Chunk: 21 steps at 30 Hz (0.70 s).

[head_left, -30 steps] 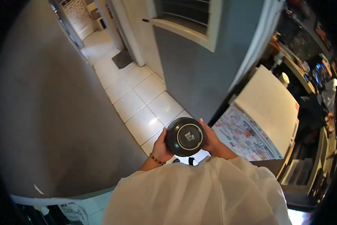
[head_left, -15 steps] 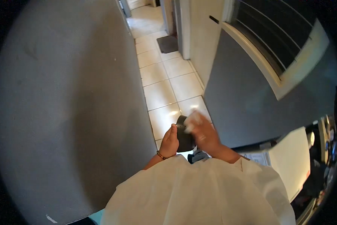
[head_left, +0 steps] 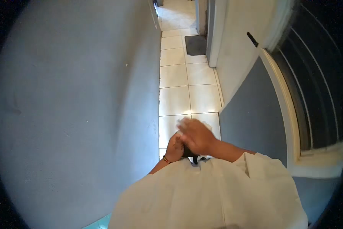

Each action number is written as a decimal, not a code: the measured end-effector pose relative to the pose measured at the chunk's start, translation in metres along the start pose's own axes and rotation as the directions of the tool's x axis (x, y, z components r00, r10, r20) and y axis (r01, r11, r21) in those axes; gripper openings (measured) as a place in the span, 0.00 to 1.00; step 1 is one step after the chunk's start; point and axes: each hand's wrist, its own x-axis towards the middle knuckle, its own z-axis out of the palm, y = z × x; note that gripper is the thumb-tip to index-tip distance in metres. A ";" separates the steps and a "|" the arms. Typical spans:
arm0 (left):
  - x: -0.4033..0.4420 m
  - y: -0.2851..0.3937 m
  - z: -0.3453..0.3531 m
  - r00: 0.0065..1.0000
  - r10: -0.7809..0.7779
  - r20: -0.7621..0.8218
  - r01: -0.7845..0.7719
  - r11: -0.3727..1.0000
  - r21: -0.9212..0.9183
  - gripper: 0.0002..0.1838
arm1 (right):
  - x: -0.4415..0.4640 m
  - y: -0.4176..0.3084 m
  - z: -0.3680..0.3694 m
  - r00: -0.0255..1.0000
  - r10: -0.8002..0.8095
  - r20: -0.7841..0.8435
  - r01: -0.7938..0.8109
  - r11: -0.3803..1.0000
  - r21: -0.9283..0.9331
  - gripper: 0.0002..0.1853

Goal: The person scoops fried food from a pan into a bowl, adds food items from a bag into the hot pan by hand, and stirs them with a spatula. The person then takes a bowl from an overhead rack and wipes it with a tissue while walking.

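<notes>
Low in the middle of the head view, my left hand (head_left: 174, 148), with a beaded bracelet on its wrist, holds a dark round bowl (head_left: 188, 152) by its side. My right hand (head_left: 196, 136) lies over the bowl and hides most of it. Something whitish, blurred, shows at the fingertips of my right hand, and I cannot make out what it is. Both hands are close in front of the white shirt (head_left: 209, 191).
A grey wall (head_left: 72, 107) runs along the left. Beyond the hands a narrow corridor of white floor tiles (head_left: 174, 75) leads to a dark doormat (head_left: 196, 45) beside a doorway. At the right are a grey-and-cream wall (head_left: 255, 110) and a louvred window (head_left: 309, 84).
My right hand has left the bowl's right side and moved over it. The bowl has turned from showing its base. The view has swung toward the corridor, and the fridge is out of sight.
</notes>
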 end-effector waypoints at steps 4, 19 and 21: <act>0.037 -0.002 -0.015 0.993 -0.011 -0.120 0.008 0.999 -0.032 0.35 | 0.037 0.027 -0.008 0.973 -0.232 -0.016 0.232 0.971 0.059 0.17; 0.263 -0.005 -0.120 0.924 -0.198 -0.327 0.184 0.980 -0.076 0.23 | 0.237 0.157 0.002 0.987 -0.082 -0.135 0.077 0.996 -0.043 0.16; 0.294 0.000 -0.126 0.913 -0.314 -0.260 0.229 0.923 -0.310 0.21 | 0.256 0.170 0.001 0.977 -0.143 -0.161 0.116 0.980 -0.162 0.16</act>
